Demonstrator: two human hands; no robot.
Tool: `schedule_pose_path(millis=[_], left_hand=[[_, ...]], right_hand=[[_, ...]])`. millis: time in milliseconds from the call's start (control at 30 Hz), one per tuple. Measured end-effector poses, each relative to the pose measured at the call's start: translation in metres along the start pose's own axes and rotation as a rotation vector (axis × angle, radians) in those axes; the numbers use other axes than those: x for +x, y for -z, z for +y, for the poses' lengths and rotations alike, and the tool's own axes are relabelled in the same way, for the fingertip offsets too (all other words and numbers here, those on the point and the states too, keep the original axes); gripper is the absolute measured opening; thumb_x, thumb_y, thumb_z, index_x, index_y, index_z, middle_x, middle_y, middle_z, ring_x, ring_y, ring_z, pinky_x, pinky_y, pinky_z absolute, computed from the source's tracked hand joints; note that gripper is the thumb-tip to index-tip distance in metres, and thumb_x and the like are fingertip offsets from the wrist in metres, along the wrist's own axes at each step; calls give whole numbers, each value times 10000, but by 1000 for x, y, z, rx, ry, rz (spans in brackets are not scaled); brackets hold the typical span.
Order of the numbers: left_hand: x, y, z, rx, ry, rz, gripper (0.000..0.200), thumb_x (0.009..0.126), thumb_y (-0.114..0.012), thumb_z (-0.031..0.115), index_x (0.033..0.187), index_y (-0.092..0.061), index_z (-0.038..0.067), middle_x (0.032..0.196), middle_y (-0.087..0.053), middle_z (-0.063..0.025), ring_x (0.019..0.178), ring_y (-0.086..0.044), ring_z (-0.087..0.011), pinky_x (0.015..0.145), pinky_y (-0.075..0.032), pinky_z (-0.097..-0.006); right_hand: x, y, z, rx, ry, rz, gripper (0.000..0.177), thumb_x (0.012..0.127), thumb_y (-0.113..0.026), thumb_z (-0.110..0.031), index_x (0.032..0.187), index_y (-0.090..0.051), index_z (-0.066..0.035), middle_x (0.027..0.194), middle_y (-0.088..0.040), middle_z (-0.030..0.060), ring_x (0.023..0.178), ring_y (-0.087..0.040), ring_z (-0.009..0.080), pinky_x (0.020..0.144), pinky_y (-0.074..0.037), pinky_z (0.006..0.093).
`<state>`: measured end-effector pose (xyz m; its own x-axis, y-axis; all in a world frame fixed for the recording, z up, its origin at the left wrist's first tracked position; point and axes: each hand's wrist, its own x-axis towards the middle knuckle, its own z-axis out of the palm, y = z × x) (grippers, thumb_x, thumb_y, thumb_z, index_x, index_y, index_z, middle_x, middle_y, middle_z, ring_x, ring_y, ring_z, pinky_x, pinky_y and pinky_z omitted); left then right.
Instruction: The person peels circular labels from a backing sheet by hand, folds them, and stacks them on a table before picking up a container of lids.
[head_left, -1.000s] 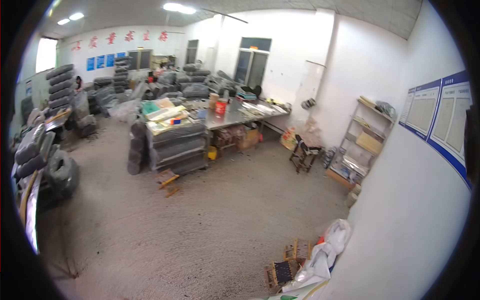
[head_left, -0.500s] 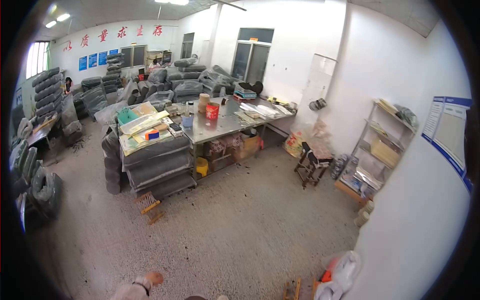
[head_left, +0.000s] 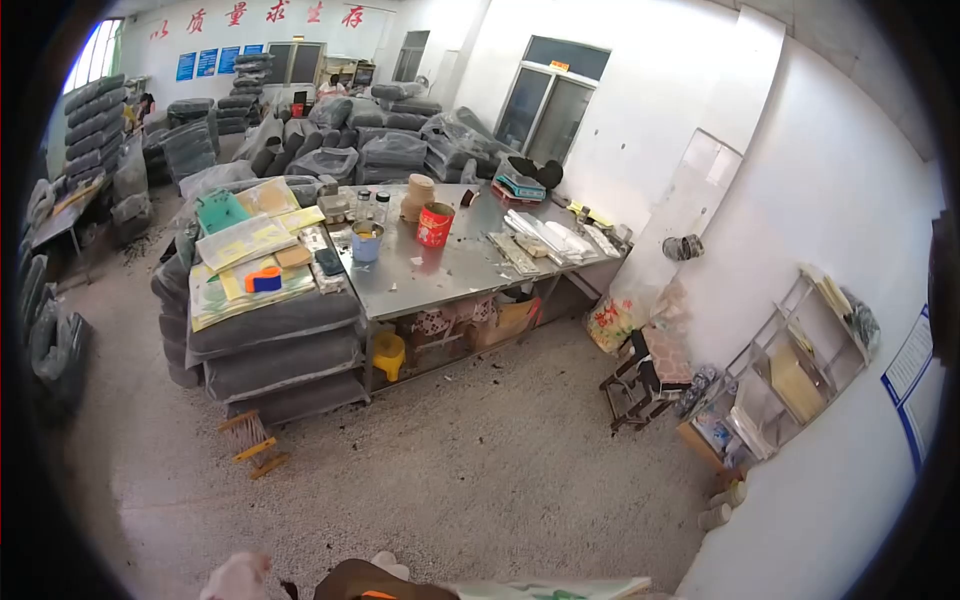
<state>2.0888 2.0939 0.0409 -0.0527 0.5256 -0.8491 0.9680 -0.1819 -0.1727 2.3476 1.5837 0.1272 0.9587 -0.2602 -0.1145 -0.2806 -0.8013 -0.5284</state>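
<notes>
A pale pinkish sleeve (head_left: 236, 578) of my left arm shows at the bottom edge; the hand itself does not show. My right hand is out of view as well. Beside the sleeve, a brown piece of clothing (head_left: 365, 582) with a small orange patch covers my front. A white sheet or bag (head_left: 560, 588) with green marks lies along the bottom edge, and whether a hand touches it is hidden. Ahead stands a metal-topped table (head_left: 395, 285) with a red tin (head_left: 435, 225), a light blue cup (head_left: 366, 242) and a brown container (head_left: 417, 198) on it.
Wrapped grey rolls (head_left: 275, 350) are stacked at the table's left, with papers (head_left: 247, 240) and an orange-and-blue tape dispenser (head_left: 264, 280) on top. A wooden cord winder (head_left: 250, 443) lies on the floor. A padded stool (head_left: 648, 375) and a shelf (head_left: 775, 370) stand right. People are far back.
My view has moved closer to the table and tilted. The left hand seen at the lower edge has dropped out of sight. A white sheet or bag has come in at the bottom.
</notes>
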Motion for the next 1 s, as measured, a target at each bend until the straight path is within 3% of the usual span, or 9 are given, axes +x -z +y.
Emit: schedule_pose_path(millis=[67,100,233,333,433,500,733,900,1000], left_hand=[[160,-2,79,-10,-568,138,410,884,-598,370,1254,-641,197,1320,-602,-122,1203,-569,-337,1027,-439,-419],[280,2,154,683,-1229,273,460,891,-583,385,1316,-597,209,1368,-564,-135,1239,-541,-331,1051,-419,-404],[179,88,416,-59,-716,-322,732,897,-553,585,1432,-471,92,1367,-573,-129,1192,-572,-337,963,-482,-430],[151,108,510,-457,-350,-599,1000,836,-535,736,1529,-277,62,1443,-485,-179,1250,-524,-368,999,-459,-487],[127,136,569,-1150,227,-1149,1107,822,-519,765,1531,-177,-14,1564,-257,-221,1380,-376,-373,1126,-329,-522],[133,142,622,-1530,-615,-1599,967,874,-525,688,1500,-286,-9,1530,-342,-206,1376,-382,-371,1153,-279,-525],[107,328,697,-2078,-734,-1034,456,1020,-448,329,1349,-514,20,1399,-530,-155,1292,-494,-326,1133,-319,-516],[149,435,739,-2231,-996,-942,511,1004,-499,346,1416,-429,53,1419,-517,-109,1320,-467,-289,1129,-327,-479],[204,459,777,-2287,-854,-890,458,1020,-476,329,1387,-451,57,1409,-522,-104,1307,-477,-293,1115,-353,-489]], right_hand=[[36,6,-66,-165,-11,-46,586,905,-593,-482,846,-695,92,857,-677,302,852,-645,451,784,-477,498],[54,5,-105,-242,-9,-68,562,912,-597,-457,828,-695,89,837,-687,283,837,-650,442,774,-482,490],[157,-47,-197,345,164,-10,417,924,-621,-340,965,-688,69,948,-702,214,909,-654,322,765,-496,425],[246,-60,-301,254,-117,-355,411,948,-629,-231,1239,-600,58,1170,-642,187,1013,-623,225,771,-507,334],[336,-102,-409,638,207,-384,312,877,-668,-164,1083,-649,69,991,-677,144,848,-630,183,712,-504,299],[389,-137,-494,886,377,-449,247,830,-694,-119,979,-682,77,871,-699,116,737,-634,154,673,-502,275],[497,-163,-708,782,773,-849,224,877,-658,-112,955,-701,94,818,-720,108,694,-644,123,597,-485,248],[616,-241,-780,810,634,-940,269,875,-652,-113,1012,-669,119,900,-713,144,749,-673,165,617,-513,272],[713,-352,-774,782,394,-945,348,887,-644,-133,1102,-617,139,997,-696,177,807,-686,205,659,-539,309]])
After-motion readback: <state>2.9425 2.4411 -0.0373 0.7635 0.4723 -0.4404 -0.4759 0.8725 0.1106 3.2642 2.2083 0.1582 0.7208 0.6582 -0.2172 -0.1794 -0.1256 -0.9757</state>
